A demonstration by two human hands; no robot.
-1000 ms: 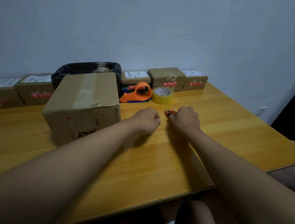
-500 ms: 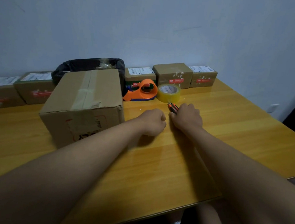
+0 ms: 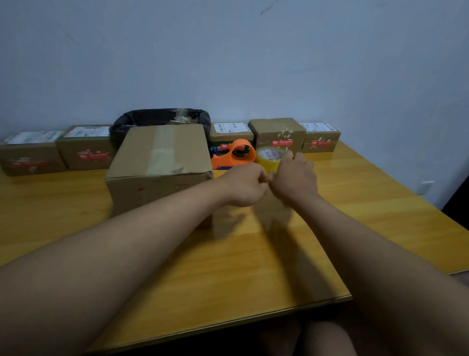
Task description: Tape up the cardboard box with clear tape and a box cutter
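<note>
Both hands have come up off the desk (image 3: 249, 263): the right hand (image 3: 295, 177) reaches with loosely spread fingers to the clear tape roll (image 3: 268, 158), the left hand (image 3: 244, 184) is curled shut, and the box cutter it may hold is hidden. I'd say taping is about to begin; the cardboard box (image 3: 161, 166) sits just left, its red print too blurred to read.

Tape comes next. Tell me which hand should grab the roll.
Right. The right hand is raised directly in front of the tape roll, nearly touching it. The left hand is farther from it, nearer the cardboard box.
</note>
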